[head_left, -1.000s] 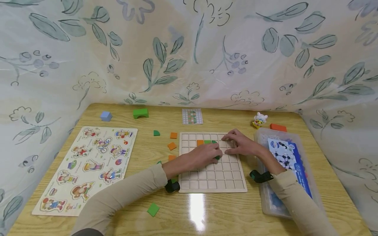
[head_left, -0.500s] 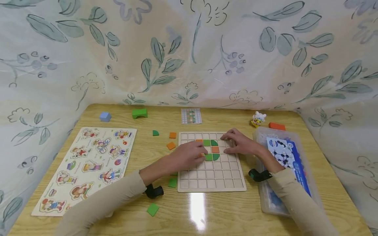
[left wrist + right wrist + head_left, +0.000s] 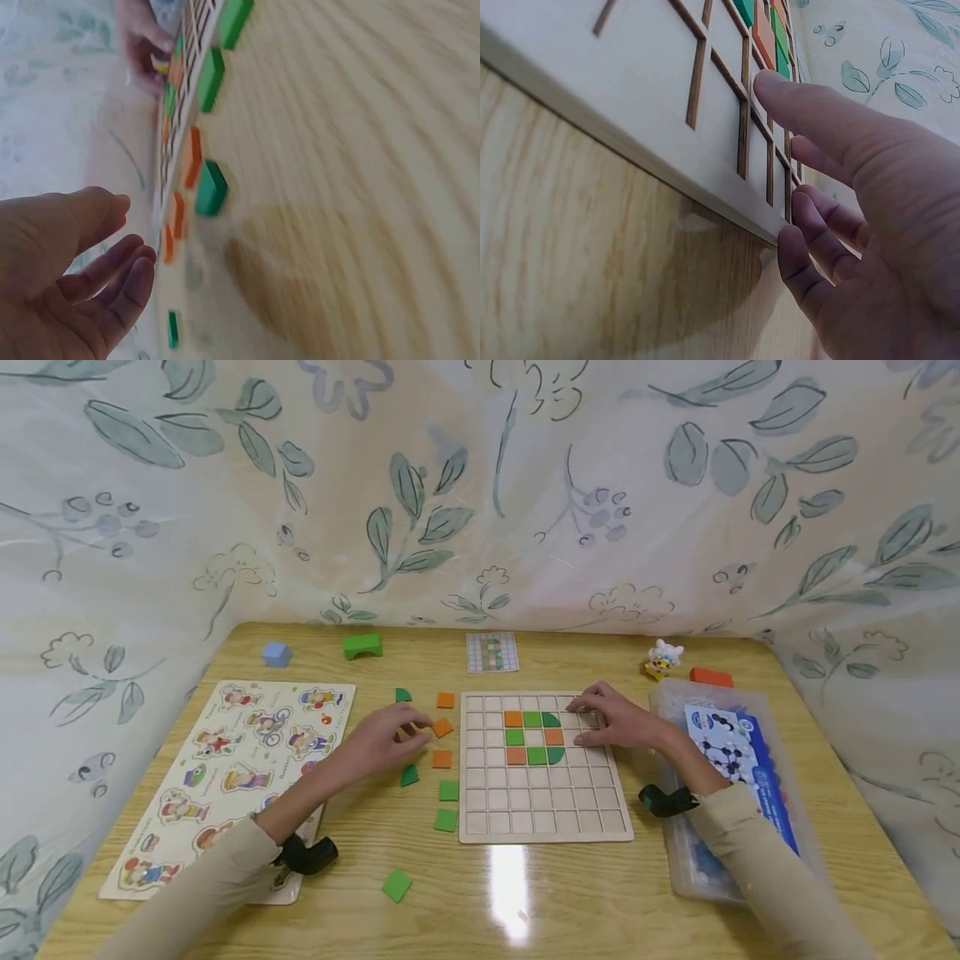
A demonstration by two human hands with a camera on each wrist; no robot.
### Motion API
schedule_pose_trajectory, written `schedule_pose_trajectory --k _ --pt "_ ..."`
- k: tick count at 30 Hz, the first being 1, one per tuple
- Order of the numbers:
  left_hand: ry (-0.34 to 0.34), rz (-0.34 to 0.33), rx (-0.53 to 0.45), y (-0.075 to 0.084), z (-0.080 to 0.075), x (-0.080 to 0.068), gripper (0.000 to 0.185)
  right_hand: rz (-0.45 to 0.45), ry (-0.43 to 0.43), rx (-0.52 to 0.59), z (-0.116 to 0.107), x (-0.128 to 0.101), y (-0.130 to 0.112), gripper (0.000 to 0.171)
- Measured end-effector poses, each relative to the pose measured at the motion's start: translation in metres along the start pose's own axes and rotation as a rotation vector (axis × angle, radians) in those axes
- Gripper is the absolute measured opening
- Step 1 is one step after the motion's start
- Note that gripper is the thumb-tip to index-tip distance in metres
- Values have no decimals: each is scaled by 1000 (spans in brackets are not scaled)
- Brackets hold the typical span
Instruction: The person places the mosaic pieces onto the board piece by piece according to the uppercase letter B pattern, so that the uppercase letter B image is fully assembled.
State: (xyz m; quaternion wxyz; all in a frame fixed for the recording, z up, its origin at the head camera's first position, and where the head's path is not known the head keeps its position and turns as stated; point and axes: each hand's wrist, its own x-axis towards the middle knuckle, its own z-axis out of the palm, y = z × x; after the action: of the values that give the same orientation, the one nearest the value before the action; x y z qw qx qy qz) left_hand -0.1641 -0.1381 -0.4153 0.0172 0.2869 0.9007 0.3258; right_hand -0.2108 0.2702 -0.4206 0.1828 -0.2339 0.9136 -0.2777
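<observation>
In the head view my left hand (image 3: 382, 739) hovers left of the wooden grid board (image 3: 547, 802), fingers loosely bent and nothing between them. Closest to its fingertips lies a tilted orange square tile (image 3: 443, 727). Loose tiles line the board's left side, among them an orange tile (image 3: 442, 759), a green square tile (image 3: 448, 790) and a dark green quarter-round tile (image 3: 408, 775). On the board, orange, green and rounded dark green tiles form a ring round a bare cell (image 3: 535, 737). My right hand (image 3: 617, 718) rests at the board's right edge, fingers spread, holding nothing.
A picture puzzle board (image 3: 225, 806) lies left, partly under the left arm. A clear plastic box (image 3: 678, 868) stands right, below the right forearm. Behind are a pattern card (image 3: 492, 652), green arch block (image 3: 363, 647), blue block (image 3: 277, 655), toy figure (image 3: 663, 657) and red block (image 3: 711, 677).
My left hand has let go of the tiles on the board and moved left to the loose tiles, uncovering the ring. The right hand has stayed at the board's edge.
</observation>
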Motion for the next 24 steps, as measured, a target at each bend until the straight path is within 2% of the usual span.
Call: schedule_pose_trajectory --k 5,9,12,18,21,24 --pt "24 -8 -11 -14 -8 -8 23 -1 6 -18 -1 -2 0 51" --pt "51 -27 -54 -25 -15 -3 24 -7 9 -12 -1 -2 0 50" --pt "31 -36 -99 -28 -14 0 24 -17 8 5 1 -3 -1 50" --pt "-115 -40 -212 -6 -2 5 26 -27 15 8 2 -3 -3 49" --pt "-145 -15 -232 3 3 7 28 -29 19 8 2 -3 -3 49" --pt "-150 -3 -227 5 6 10 28 -30 19 10 2 -2 -4 49"
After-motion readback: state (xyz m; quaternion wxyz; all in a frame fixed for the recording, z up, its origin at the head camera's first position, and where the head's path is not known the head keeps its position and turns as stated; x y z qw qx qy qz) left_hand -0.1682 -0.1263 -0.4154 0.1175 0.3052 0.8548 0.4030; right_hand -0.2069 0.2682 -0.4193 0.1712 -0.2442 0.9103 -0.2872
